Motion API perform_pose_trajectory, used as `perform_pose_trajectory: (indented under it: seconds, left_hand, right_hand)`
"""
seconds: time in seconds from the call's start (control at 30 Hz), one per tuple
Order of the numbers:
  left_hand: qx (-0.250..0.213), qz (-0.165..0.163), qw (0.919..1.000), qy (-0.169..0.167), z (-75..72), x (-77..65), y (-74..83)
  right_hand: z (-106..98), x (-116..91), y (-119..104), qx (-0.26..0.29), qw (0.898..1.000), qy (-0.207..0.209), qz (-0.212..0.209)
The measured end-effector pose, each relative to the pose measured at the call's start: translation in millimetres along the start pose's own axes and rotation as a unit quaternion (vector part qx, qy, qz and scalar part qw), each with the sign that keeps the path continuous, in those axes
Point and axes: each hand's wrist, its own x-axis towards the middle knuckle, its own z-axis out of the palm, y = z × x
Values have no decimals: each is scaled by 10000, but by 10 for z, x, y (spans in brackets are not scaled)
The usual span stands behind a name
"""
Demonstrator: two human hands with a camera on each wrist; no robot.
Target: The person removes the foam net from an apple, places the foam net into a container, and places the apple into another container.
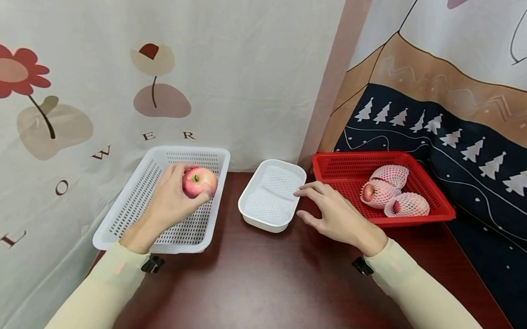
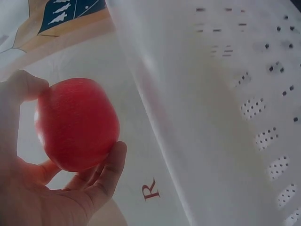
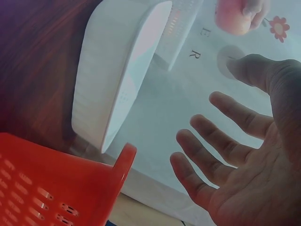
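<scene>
My left hand (image 1: 170, 196) grips a red and yellow apple (image 1: 200, 181) above the white perforated basket (image 1: 99, 238); thumb and fingers curl round its sides. The left wrist view shows the same apple (image 2: 77, 125) up close, raised over the basket's rim (image 2: 155, 122). Between the two baskets stands a small white container (image 1: 267, 226) with a textured bottom. At its right side hovers my right hand (image 1: 335, 215), palm down with loosely spread fingers. In the right wrist view that hand (image 3: 249, 146) holds nothing, and the container (image 3: 106, 70) lies beyond it.
A red perforated basket (image 1: 335, 165) on the right holds several fruits in white foam nets (image 1: 406, 205), some showing red skin. Everything stands on a dark reddish-brown table (image 1: 269, 283). Printed curtains (image 1: 250, 76) hang directly behind and to the right.
</scene>
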Motion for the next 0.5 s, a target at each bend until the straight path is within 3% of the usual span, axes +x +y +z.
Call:
perform_pose_trajectory:
  seconds: [0.5]
  left_hand:
    - [-106, -242, 9997, 2, -144, 170, -165]
  right_hand:
    - [-23, -133, -35, -54, 9999, 150, 28]
